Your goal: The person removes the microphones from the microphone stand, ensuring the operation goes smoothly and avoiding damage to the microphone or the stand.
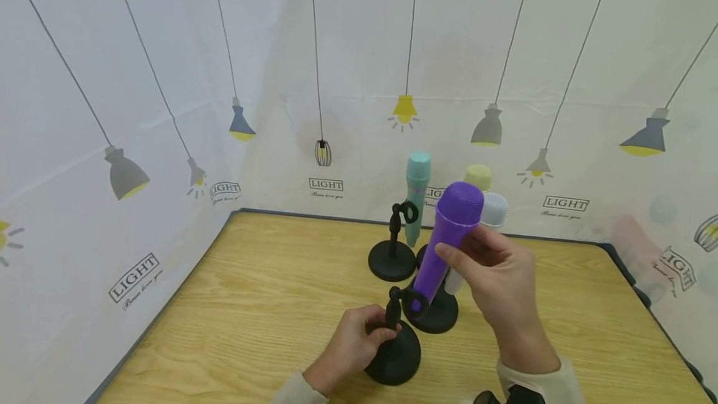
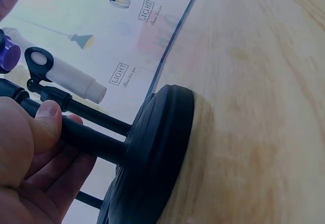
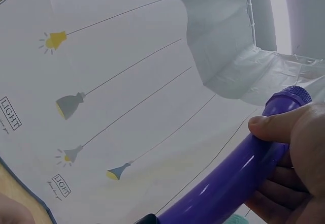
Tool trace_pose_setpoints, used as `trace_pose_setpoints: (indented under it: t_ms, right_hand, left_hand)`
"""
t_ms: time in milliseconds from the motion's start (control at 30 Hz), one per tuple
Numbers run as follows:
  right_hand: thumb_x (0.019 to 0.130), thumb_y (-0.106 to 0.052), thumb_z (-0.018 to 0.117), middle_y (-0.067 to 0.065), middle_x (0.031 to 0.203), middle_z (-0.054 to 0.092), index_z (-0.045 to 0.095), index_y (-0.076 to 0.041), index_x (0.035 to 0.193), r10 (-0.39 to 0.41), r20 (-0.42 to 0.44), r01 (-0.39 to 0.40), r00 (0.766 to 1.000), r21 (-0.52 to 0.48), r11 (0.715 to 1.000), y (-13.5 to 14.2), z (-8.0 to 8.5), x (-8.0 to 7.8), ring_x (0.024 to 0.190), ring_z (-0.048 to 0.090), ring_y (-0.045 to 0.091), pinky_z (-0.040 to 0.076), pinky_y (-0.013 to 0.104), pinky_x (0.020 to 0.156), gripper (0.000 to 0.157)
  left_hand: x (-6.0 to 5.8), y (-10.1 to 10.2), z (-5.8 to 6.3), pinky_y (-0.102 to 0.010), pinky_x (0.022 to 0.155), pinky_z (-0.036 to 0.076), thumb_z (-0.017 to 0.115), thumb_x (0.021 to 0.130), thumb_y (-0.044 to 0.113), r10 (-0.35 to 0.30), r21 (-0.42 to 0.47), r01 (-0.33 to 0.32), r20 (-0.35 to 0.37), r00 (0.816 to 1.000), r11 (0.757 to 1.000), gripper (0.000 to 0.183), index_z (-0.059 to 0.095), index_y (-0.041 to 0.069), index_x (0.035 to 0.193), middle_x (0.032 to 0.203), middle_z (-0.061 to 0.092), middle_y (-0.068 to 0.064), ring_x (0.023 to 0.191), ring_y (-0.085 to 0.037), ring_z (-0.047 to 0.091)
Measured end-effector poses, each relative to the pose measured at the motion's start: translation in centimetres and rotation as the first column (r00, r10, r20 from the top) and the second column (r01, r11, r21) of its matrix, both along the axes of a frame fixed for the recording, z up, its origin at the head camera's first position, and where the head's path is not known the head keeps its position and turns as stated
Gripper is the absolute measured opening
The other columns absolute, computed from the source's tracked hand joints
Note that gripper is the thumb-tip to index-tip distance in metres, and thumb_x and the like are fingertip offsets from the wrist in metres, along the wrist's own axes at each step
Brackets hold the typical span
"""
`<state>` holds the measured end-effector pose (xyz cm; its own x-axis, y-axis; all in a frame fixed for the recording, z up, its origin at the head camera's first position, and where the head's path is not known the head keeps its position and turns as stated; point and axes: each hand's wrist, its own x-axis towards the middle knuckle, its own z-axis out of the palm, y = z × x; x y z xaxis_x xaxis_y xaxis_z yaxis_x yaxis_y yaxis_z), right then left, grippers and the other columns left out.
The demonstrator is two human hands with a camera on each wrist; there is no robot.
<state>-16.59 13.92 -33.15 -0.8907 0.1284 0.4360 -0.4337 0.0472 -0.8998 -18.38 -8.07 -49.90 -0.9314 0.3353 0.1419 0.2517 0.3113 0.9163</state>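
A purple microphone (image 1: 449,229) slants in my right hand (image 1: 502,273), thumb on one side of its body and fingers behind. Its narrow lower end sits at the ring of the nearest black microphone stand (image 1: 394,354). My left hand (image 1: 359,341) grips that stand by its upright, just above the round base; the left wrist view shows thumb and fingers around the black post (image 2: 91,140). In the right wrist view the purple body (image 3: 228,178) runs down to a black piece at the lower edge.
Behind, a teal microphone (image 1: 417,173) rests in another black stand (image 1: 391,260). A white microphone (image 1: 495,209) and a yellow-topped one (image 1: 478,177) stand beyond my right hand, partly hidden. White lamp-printed sheeting (image 1: 359,30) encloses the wooden table (image 1: 252,285) at back and sides.
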Motion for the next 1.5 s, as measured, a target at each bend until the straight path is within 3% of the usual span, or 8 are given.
trace_pose_setpoints:
  t_ms: [333,667,1167,1267,1400,1500]
  right_hand:
    - [0.085,0.014,0.083,-0.002,0.109,0.084,0.074,0.006,0.129,-0.020,-0.022,0.019,1.000,-0.048,0.999,0.0,0.0,0.2,0.098,0.081,0.014,0.065,0.025,0.088,0.046]
    - [0.086,0.011,0.084,-0.003,0.110,0.084,0.076,0.003,0.128,-0.073,0.016,0.074,0.997,-0.078,0.994,0.0,0.3,0.1,0.099,0.081,0.014,0.065,0.024,0.087,0.044]
    - [0.086,0.018,0.080,0.004,0.104,0.084,0.077,0.007,0.121,-0.086,-0.075,0.074,0.993,-0.147,0.986,0.5,0.8,-0.1,0.088,0.080,0.014,0.064,0.021,0.077,0.037]
    - [0.086,0.020,0.077,0.007,0.104,0.084,0.077,0.008,0.120,-0.082,-0.111,0.055,0.990,-0.225,0.973,0.8,0.9,-0.2,0.087,0.080,0.015,0.065,0.022,0.079,0.036]
    - [0.087,0.027,0.070,0.015,0.109,0.083,0.072,0.016,0.124,-0.033,-0.216,-0.047,0.976,-0.354,0.934,1.2,1.0,-0.4,0.095,0.083,0.022,0.066,0.027,0.087,0.038]
    - [0.087,0.031,0.066,0.019,0.111,0.082,0.069,0.019,0.126,-0.009,-0.266,-0.099,0.964,-0.392,0.915,1.5,1.0,-0.4,0.099,0.083,0.025,0.065,0.030,0.089,0.041]
  left_hand:
    - [0.0,0.0,-0.1,-0.021,0.090,0.062,0.078,0.096,0.001,-0.001,0.002,0.001,0.007,1.000,1.000,0.013,0.079,0.013,0.101,0.101,0.083,0.003,0.095,-0.006,0.077]
    - [0.0,-0.1,0.1,-0.021,0.091,0.062,0.079,0.096,0.002,0.001,-0.001,-0.001,0.014,1.000,1.000,0.012,0.079,0.013,0.101,0.101,0.083,0.003,0.095,-0.004,0.076]
    - [0.0,-0.2,0.6,-0.029,0.095,0.063,0.079,0.096,0.004,-0.008,-0.034,0.009,0.024,1.000,0.999,0.010,0.080,0.012,0.103,0.102,0.083,0.002,0.099,-0.005,0.076]
    - [0.0,-0.2,0.6,-0.031,0.097,0.063,0.078,0.097,0.004,-0.009,-0.031,0.010,0.030,1.000,0.999,0.011,0.080,0.012,0.103,0.103,0.083,0.002,0.099,-0.005,0.075]
    - [-0.1,-0.4,0.5,-0.030,0.096,0.063,0.077,0.098,0.004,-0.015,-0.023,0.016,0.029,0.999,1.000,0.012,0.080,0.014,0.104,0.103,0.083,0.004,0.099,-0.006,0.075]
    - [-0.1,-0.4,0.3,-0.027,0.095,0.062,0.078,0.098,0.004,-0.019,-0.019,0.019,0.022,1.000,1.000,0.012,0.080,0.014,0.104,0.102,0.083,0.004,0.099,-0.005,0.075]
